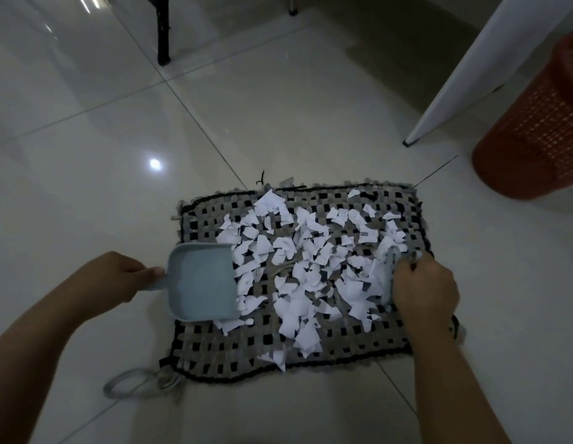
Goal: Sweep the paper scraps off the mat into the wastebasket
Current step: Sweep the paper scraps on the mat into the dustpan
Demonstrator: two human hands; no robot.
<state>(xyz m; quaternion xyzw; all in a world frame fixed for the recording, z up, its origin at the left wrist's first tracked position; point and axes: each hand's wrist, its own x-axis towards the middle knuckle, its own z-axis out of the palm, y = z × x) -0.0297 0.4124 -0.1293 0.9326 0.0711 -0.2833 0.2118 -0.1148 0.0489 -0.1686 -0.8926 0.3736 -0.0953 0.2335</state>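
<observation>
A woven grey-and-black mat [233, 354] lies on the tiled floor, its middle strewn with several white paper scraps [301, 267]. My left hand [118, 277] grips the handle of a pale blue dustpan [200, 282], which rests on the mat's left side with its mouth facing the scraps. My right hand [424, 286] is closed on a small pale blue brush [389, 274] at the right side of the pile, bristles against the scraps. The orange mesh wastebasket [535, 129] stands on the floor at the far right, beyond the mat.
A white slanted panel or table leg [464, 75] reaches the floor just left of the wastebasket. A black furniture leg [163, 30] stands at the back left. A grey cord loop [134, 384] lies by the mat's near left corner. Glossy floor tiles surround the mat.
</observation>
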